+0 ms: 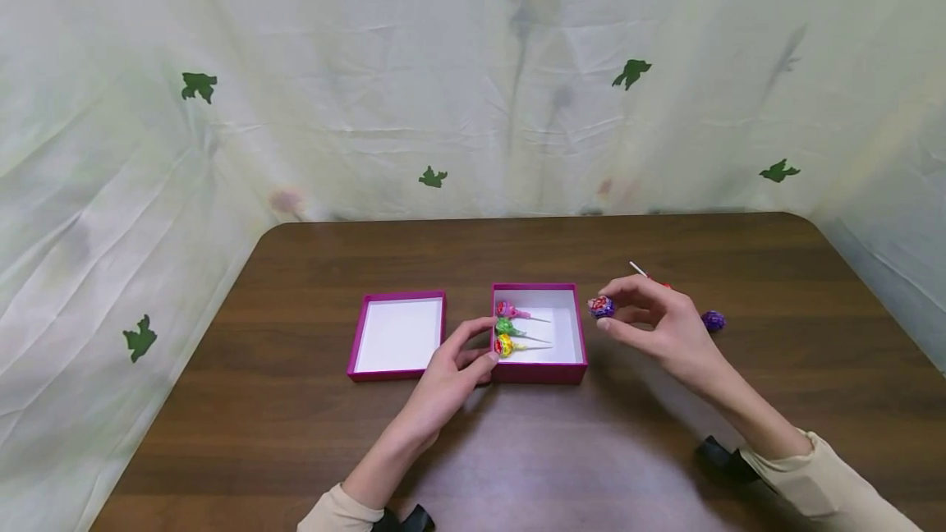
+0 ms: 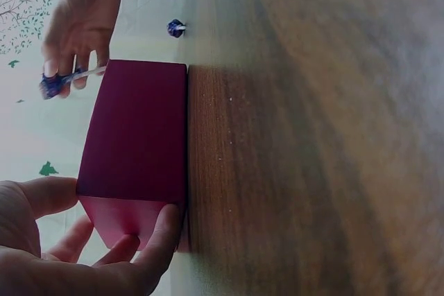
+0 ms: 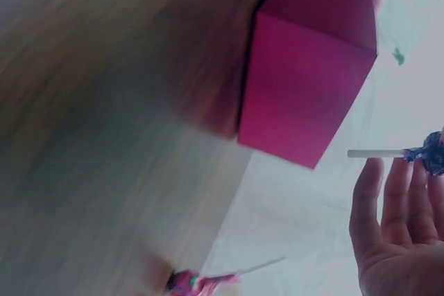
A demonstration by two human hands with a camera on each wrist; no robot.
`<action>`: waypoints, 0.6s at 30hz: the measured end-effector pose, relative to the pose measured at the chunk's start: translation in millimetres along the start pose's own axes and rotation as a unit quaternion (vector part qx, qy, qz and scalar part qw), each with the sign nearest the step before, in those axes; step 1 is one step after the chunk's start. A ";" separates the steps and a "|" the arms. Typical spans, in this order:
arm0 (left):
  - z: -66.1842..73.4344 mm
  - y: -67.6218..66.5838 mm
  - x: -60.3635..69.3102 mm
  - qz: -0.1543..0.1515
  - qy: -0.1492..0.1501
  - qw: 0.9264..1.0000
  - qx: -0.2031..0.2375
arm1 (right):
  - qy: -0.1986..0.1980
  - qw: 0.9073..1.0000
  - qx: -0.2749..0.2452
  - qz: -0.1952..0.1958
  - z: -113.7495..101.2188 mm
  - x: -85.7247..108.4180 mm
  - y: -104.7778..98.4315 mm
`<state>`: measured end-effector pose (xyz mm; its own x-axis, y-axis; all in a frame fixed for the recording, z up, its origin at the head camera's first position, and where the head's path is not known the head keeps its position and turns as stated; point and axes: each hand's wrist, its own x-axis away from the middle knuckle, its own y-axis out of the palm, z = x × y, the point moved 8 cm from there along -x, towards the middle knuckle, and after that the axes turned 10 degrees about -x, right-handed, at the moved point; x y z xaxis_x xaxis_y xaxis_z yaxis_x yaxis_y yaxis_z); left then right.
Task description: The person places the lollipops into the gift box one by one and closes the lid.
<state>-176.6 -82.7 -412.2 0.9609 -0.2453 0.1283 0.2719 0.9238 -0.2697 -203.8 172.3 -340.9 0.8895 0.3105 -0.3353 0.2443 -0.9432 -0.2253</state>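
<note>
My right hand (image 1: 668, 335) pinches a purple-wrapped lollipop (image 1: 602, 307) above the table, right of an open magenta box (image 1: 543, 374). Its white stick (image 3: 374, 153) shows in the right wrist view. Inside the box, along its left side, lie a pink lollipop (image 1: 508, 309), a green lollipop (image 1: 506, 327) and a yellow lollipop (image 1: 505, 346), sticks pointing right. My left hand (image 1: 451, 380) rests its thumb and fingers against the box's left wall, thumb near the top front corner, as the left wrist view (image 2: 125, 247) also shows.
Left of the box lies its lid (image 1: 399, 373), white inside facing up. Another purple lollipop (image 1: 713, 320) lies on the table beyond my right hand. Behind that hand a red lollipop (image 1: 668, 285) is mostly hidden, its white stick (image 1: 638, 268) showing. A leaf-patterned curtain (image 1: 473, 89) hangs behind the table.
</note>
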 end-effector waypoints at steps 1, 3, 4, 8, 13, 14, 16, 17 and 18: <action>0.1 -0.2 0.1 0.000 0.000 1.000 0.001 | 0.001 1.000 -0.008 0.000 -1.2 -0.8 2.1; 0.4 -0.4 0.2 -0.001 0.000 1.000 0.002 | 0.002 1.000 -0.024 -0.004 -2.8 -2.7 6.6; 0.4 -0.3 0.2 -0.001 0.000 1.000 0.003 | 0.002 1.000 -0.028 -0.006 -3.5 -3.3 8.6; 0.8 -0.3 0.4 -0.002 -0.001 1.000 0.001 | -0.007 0.999 -0.046 -0.020 -7.0 -7.1 18.4; 1.1 -0.4 0.2 -0.002 0.001 1.000 -0.003 | -0.012 0.997 -0.057 -0.053 -7.3 -13.0 35.8; 0.9 -0.4 0.2 -0.002 0.000 1.000 -0.003 | -0.010 0.996 -0.057 -0.061 -6.4 -14.2 39.7; 0.5 -0.3 0.2 -0.002 -0.001 1.000 -0.003 | -0.004 0.995 -0.054 -0.081 -3.9 -16.5 48.2; 0.3 -0.3 0.2 -0.003 -0.001 1.000 -0.002 | -0.001 0.995 -0.049 -0.090 -2.6 -17.6 52.0; 0.1 -0.3 0.2 -0.003 -0.002 1.000 -0.001 | 0.000 0.994 -0.045 -0.098 -1.1 -18.9 55.7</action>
<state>-176.5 -83.0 -412.1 0.9590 -0.2497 0.1339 0.2778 0.9214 -0.2717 -206.6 113.8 -346.1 0.8208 0.4900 -0.2936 0.4469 -0.8710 -0.2043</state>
